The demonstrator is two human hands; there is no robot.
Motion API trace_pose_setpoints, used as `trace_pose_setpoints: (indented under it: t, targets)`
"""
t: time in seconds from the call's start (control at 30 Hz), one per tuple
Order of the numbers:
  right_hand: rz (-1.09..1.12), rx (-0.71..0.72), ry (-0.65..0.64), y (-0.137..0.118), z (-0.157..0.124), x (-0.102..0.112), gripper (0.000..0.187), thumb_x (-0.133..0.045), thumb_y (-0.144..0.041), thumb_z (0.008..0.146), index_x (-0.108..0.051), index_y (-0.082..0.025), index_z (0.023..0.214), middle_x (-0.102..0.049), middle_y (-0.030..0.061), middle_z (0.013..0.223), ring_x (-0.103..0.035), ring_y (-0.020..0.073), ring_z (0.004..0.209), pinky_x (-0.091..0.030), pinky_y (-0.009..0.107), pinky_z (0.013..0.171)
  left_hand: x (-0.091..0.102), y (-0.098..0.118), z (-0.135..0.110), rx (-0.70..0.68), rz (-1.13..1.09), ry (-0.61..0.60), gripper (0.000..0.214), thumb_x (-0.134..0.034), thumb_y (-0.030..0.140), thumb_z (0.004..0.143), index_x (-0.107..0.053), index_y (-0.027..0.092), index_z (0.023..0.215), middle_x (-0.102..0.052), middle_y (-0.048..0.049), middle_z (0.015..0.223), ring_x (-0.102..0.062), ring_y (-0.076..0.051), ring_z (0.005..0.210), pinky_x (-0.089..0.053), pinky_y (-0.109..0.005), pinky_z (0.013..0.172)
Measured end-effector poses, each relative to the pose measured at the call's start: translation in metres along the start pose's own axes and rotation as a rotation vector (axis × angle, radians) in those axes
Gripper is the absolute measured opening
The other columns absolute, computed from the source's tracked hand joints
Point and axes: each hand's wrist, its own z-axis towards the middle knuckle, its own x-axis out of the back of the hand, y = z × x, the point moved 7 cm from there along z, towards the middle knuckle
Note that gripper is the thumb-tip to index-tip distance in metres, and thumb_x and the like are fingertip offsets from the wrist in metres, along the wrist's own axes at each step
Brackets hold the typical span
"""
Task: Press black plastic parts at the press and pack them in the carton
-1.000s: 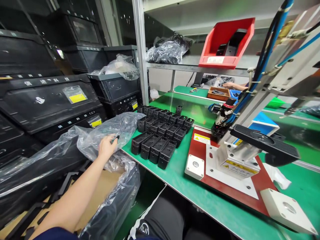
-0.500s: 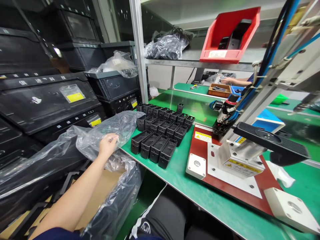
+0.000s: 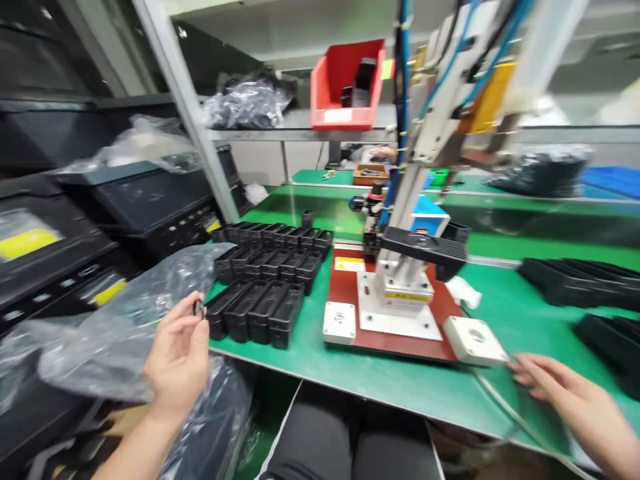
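My left hand (image 3: 177, 357) is raised at the left front edge of the bench, its thumb and fingers closed around a small dark piece (image 3: 199, 308) whose kind I cannot make out. Just beyond stand several black rectangular plastic housings (image 3: 260, 313) in rows, hollow and open at the top. At the right, my right hand (image 3: 565, 393) hovers blurred over the bench edge, fingers stretched out, with nothing visible in it. Closest to it is a white button box (image 3: 475, 340) on the red base of a press fixture (image 3: 405, 287). A black part (image 3: 425, 245) sits atop the fixture.
Clear plastic bagging (image 3: 125, 313) drapes by my left arm, beside stacked black crates (image 3: 135, 207). A second button box (image 3: 339, 323) is on the base's left. More black parts (image 3: 575, 280) lie at right. A red bin (image 3: 345, 87) stands on the shelf; a cable (image 3: 510, 407) hangs in front.
My view has swung right. My left hand has come away from the plastic bagging to the bench edge, a small dark piece at its fingertips. My right hand has come into view.
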Motion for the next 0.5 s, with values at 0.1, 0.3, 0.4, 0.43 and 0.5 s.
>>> trace_pose_setpoints:
  t: [0.1, 0.3, 0.4, 0.43, 0.5]
  targets:
    - [0.042, -0.174, 0.029, 0.019, 0.007, 0.013, 0.036, -0.061, -0.057, 0.059, -0.066, -0.025, 0.075, -0.07, 0.0196, 0.084, -0.065, 0.0298, 0.068, -0.05, 0.043, 0.061, -0.069, 0.068, 0.002, -0.245, -0.137, -0.258, 0.009, -0.064, 0.02, 0.083, -0.059, 0.022, 0.089, -0.061, -0.0069, 0.121, -0.062, -0.024, 0.109, -0.054, -0.045, 0.096]
    - [-0.084, -0.065, 0.162, 0.024, 0.006, 0.018, 0.047, -0.054, -0.063, 0.065, -0.066, -0.021, 0.081, -0.071, 0.0106, 0.076, -0.065, 0.0294, 0.069, -0.05, 0.043, 0.071, -0.196, 0.179, 0.018, -0.594, -0.323, -0.516, 0.029, -0.067, 0.021, 0.084, -0.057, 0.02, 0.111, -0.066, -0.0079, 0.114, -0.062, -0.02, 0.107, -0.052, -0.038, 0.096]
    - [-0.053, -0.042, 0.162, 0.028, 0.005, 0.015, 0.049, -0.053, -0.065, 0.066, -0.067, -0.02, 0.082, -0.071, 0.0081, 0.073, -0.065, 0.0273, 0.064, -0.05, 0.04, 0.066, -0.245, 0.211, 0.025, -0.68, -0.27, -0.559, 0.029, -0.065, 0.027, 0.086, -0.059, 0.019, 0.113, -0.068, -0.0074, 0.109, -0.062, -0.02, 0.104, -0.052, -0.038, 0.093]
    - [-0.04, -0.034, 0.158, 0.029, 0.005, 0.015, 0.049, -0.054, -0.064, 0.067, -0.067, -0.02, 0.083, -0.072, 0.0078, 0.073, -0.065, 0.0267, 0.064, -0.051, 0.039, 0.065, -0.259, 0.216, 0.026, -0.68, -0.239, -0.6, 0.027, -0.064, 0.029, 0.087, -0.061, 0.019, 0.111, -0.069, -0.0072, 0.108, -0.062, -0.021, 0.104, -0.052, -0.04, 0.092]
    - [-0.019, -0.021, 0.148, 0.031, 0.006, 0.015, 0.047, -0.055, -0.063, 0.069, -0.067, -0.02, 0.084, -0.072, 0.0074, 0.074, -0.066, 0.0258, 0.065, -0.051, 0.036, 0.064, -0.284, 0.219, 0.024, -0.66, -0.176, -0.715, 0.021, -0.062, 0.03, 0.088, -0.065, 0.019, 0.105, -0.07, -0.0067, 0.105, -0.062, -0.023, 0.102, -0.052, -0.042, 0.089]
